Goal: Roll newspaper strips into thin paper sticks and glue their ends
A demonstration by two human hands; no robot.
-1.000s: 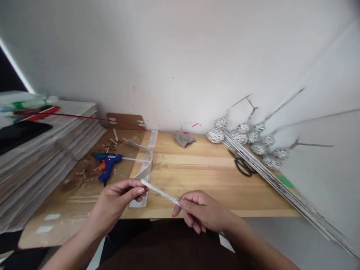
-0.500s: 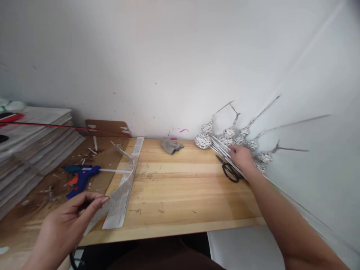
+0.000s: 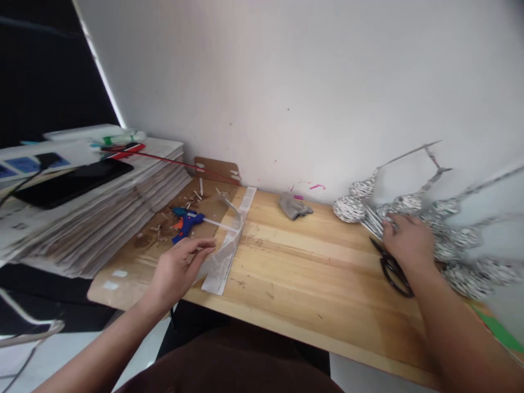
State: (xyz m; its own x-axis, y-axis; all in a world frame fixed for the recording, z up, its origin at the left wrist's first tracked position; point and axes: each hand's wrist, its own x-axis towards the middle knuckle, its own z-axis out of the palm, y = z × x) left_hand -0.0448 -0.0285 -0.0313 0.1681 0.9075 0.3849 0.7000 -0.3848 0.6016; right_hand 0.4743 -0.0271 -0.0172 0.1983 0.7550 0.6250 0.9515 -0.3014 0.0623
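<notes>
The left hand (image 3: 174, 273) hangs above the worktop (image 3: 303, 273), thumb and forefinger tips close together beside a curled newspaper strip (image 3: 226, 248); whether they pinch it cannot be told. This strip bends over a flat newspaper strip (image 3: 219, 275), whose print is too small to read. Left of both, on a brown board (image 3: 123, 297), lies a blue glue gun (image 3: 188, 225), a translucent glue stick jutting from its rear; its pale label is illegible. Farther left, a smartphone (image 3: 77, 183) lies face up on a newspaper stack (image 3: 123, 218), the lettering blurred.

The right hand (image 3: 411, 243) reaches over a bundle of rolled paper rods (image 3: 372, 221), just beyond black-handled scissors (image 3: 383, 256); its fingertips are hidden, so their grip cannot be told. Gourd-shaped paper pieces (image 3: 349, 209), wound from printed newspaper, sit beside it toward the wall. A crumpled grey cloth (image 3: 292, 206) lies by the pink-marked wall (image 3: 282, 98).
</notes>
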